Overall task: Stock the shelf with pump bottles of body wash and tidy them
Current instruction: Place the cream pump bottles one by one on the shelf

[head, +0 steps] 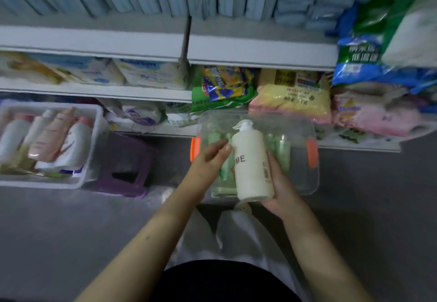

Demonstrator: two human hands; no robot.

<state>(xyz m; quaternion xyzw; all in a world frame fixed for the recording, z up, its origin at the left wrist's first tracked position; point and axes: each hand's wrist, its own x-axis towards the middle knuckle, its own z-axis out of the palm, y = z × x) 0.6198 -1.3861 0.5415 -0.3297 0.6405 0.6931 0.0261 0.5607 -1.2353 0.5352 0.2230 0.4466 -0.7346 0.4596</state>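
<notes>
**Pump bottle (251,166) held over clear bin (305,121)**

Right hand (280,183) cups the bottle from its right side and base, fingers wrapped behind it. Left hand (209,159) is at the bottle's left shoulder, fingers fairly straight, tips touching the side, no wrap. Hands are apart, with the bottle between them.

The bottle is cream-white, pump head up and pointing left, tilted a bit off vertical, with dark letters "ME" showing on the front (the rest is covered by the left hand).

Directly under it, the clear bin sits on the grey floor (71,230), orange latches (312,153) at both ends and green bottles (282,152) inside. I can't tell through the plastic whether they touch each other.

Left of the bin is a purple stool (125,166), then a white basket (99,136) of pink and white bottles. Behind the bin, the bottom shelf (260,50) carries a yellow bag (290,98) and other packs, blurred.
</notes>
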